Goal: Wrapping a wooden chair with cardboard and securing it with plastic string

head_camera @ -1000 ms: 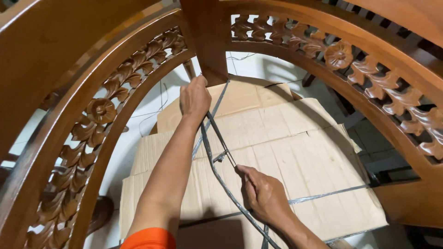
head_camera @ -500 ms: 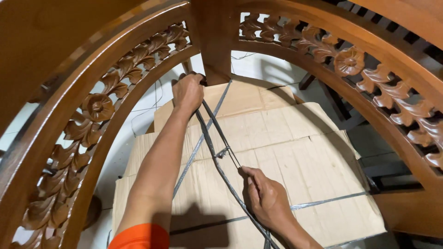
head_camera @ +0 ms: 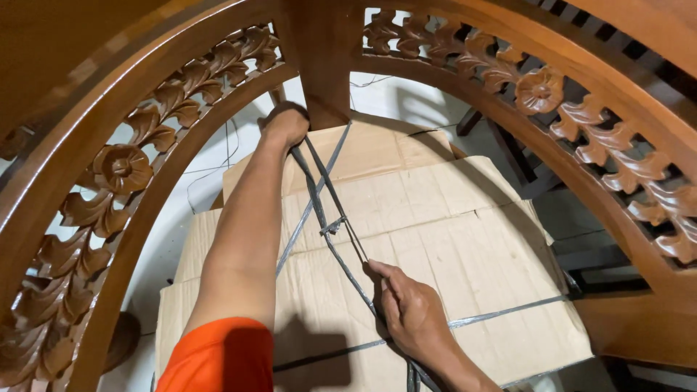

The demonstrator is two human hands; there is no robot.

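Under the carved wooden arch (head_camera: 138,167), above flattened cardboard (head_camera: 443,232), the left hand (head_camera: 284,125) and right hand (head_camera: 410,312) stretch out with fingers clamped on a dark packing strap (head_camera: 327,218).

Flat cardboard-wrapped package (head_camera: 443,247): brown, corrugated, several overlapping sheets, rounded far edge; lying centre of scene beneath carved wooden arch, reaching from near edge to far middle. Bound by dark grey plastic straps (head_camera: 501,313), one crossing right side, others running lengthwise at centre. No labels, signs or screens visible.
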